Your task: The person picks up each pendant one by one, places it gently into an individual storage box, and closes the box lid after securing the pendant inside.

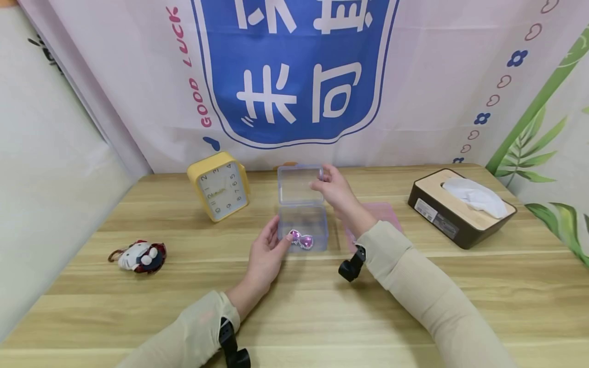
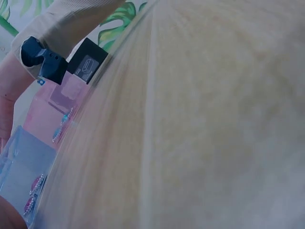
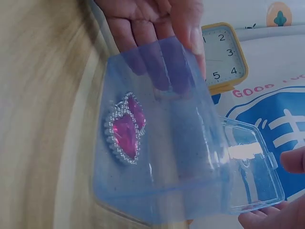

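Note:
A clear bluish plastic box [image 1: 303, 220] stands with its hinged lid [image 1: 300, 185] raised at the back. Inside it lies a bow-shaped ornament [image 3: 126, 131] with pink gems and a silvery beaded edge. My left hand [image 1: 267, 253] grips the box's left wall, its thumb over the rim and its fingers outside, as the right wrist view shows. At the lid's right edge my right hand [image 1: 338, 189] pinches between thumb and fingers. Partly hidden by the right forearm is a pink plastic box [image 1: 383, 212]; a blue-gemmed ornament [image 2: 61, 126] shows in it in the left wrist view.
A yellow-framed clock [image 1: 220, 186] is at the back left. Nearer the left side lies a small plush charm [image 1: 140, 256] with a loop. A dark tissue box [image 1: 455, 207] with a wooden top sits at the right. A printed cloth [image 1: 294, 76] hangs behind the table.

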Tool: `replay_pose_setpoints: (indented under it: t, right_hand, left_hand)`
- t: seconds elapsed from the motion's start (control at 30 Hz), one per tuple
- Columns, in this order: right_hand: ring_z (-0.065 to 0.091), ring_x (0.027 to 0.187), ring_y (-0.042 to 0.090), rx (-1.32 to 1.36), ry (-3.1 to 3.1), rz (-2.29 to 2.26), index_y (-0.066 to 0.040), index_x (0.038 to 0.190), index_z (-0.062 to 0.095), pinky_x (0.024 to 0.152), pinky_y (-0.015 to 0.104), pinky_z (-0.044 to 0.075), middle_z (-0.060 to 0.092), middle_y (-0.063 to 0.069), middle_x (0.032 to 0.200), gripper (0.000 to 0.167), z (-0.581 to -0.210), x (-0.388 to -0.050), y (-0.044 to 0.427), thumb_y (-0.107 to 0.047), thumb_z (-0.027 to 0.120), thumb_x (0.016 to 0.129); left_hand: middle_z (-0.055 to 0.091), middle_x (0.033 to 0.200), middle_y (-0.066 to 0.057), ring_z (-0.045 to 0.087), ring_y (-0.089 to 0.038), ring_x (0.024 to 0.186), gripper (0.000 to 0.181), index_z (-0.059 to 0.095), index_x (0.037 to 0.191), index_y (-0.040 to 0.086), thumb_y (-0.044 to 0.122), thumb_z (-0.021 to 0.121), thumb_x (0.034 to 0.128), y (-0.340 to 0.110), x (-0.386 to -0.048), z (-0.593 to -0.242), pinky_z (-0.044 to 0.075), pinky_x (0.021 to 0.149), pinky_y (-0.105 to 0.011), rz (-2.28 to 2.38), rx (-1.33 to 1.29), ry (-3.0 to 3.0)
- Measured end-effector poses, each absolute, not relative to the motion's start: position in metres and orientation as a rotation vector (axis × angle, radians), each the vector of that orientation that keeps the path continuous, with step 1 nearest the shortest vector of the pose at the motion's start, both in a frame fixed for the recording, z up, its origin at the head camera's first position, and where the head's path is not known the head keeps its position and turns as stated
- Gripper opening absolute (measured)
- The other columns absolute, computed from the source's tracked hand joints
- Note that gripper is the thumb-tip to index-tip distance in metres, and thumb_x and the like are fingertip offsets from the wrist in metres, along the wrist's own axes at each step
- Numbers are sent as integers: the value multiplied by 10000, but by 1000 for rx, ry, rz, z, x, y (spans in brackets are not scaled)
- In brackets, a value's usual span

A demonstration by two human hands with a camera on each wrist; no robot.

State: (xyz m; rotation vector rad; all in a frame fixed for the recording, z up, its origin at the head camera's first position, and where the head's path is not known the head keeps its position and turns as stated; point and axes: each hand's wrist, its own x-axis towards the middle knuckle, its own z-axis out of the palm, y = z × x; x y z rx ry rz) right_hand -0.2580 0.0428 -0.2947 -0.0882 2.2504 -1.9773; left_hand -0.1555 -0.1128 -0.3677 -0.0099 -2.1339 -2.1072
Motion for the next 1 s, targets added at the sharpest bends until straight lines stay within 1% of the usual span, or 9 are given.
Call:
replay_pose_setpoints:
  t: [0.17,0.23,0.3,0.43,0.6,0.73,0.83,0.9,1.0]
  right_hand:
    - [398,1284,282,-114,2226,-2033,-91,1443,277,1103,413,302,409,150,1404,587,-290,-246,46,-198,533,926]
    - [398,1286,268,-125,2203,-2061,-77,1433,298,1106,393,304,413,142,1400,554,-289,-241,47,-252,497,946]
    - [387,1295,260,-139,2175,-2088,-59,1420,319,1113,379,295,409,144,1400,523,-289,-237,49,-271,461,963]
    - [348,1328,251,-155,2136,-2134,-26,1389,367,1126,365,270,389,155,1421,473,-290,-227,51,-256,425,980]
    - [296,1363,230,-179,2082,-2181,21,1349,407,1141,362,233,357,137,1455,436,-295,-214,53,-223,399,989]
    - [278,1371,222,-195,2086,-2172,22,1323,439,1144,363,225,362,114,1460,418,-298,-205,54,-227,395,989]
    - [293,1362,220,-187,2124,-2127,-8,1321,451,1141,357,234,392,100,1441,419,-301,-198,56,-255,404,985]
    - [299,1358,241,-194,2146,-2113,-1,1314,457,1142,377,230,410,120,1425,419,-305,-195,57,-255,404,985]
    - [313,1348,261,-179,2162,-2119,24,1262,490,1147,410,209,451,131,1387,396,-312,-190,55,-245,421,980]
  left_hand:
    - [293,1470,-202,294,-300,1355,601,298,1411,-34,29,577,883,-113,-156,-365,288,1099,-353,-2069,1,-2164]
    - [289,1473,-202,289,-303,1357,599,293,1413,-31,31,572,887,-114,-156,-365,286,1099,-356,-2062,2,-2169]
    - [281,1476,-202,281,-302,1360,599,286,1416,-31,29,568,890,-114,-156,-365,281,1101,-358,-2061,-4,-2169]
    - [266,1480,-205,266,-299,1366,603,267,1420,-37,19,557,894,-112,-156,-368,267,1107,-357,-2072,-26,-2164]
    - [282,1474,-207,286,-296,1359,592,275,1418,-39,9,549,896,-109,-155,-370,281,1098,-347,-2073,-37,-2142]
    - [298,1466,-213,308,-301,1349,584,280,1417,-39,8,545,899,-108,-154,-370,298,1089,-340,-2063,-52,-2131]
    - [308,1463,-211,319,-300,1343,582,281,1419,-35,15,544,902,-107,-154,-369,306,1085,-336,-2044,-58,-2141]
    - [318,1460,-207,329,-298,1339,581,285,1421,-26,25,546,904,-107,-154,-370,309,1085,-337,-2017,-57,-2161]
    - [329,1456,-201,335,-297,1336,580,292,1422,-17,44,550,906,-108,-152,-371,307,1087,-344,-1961,-54,-2197]
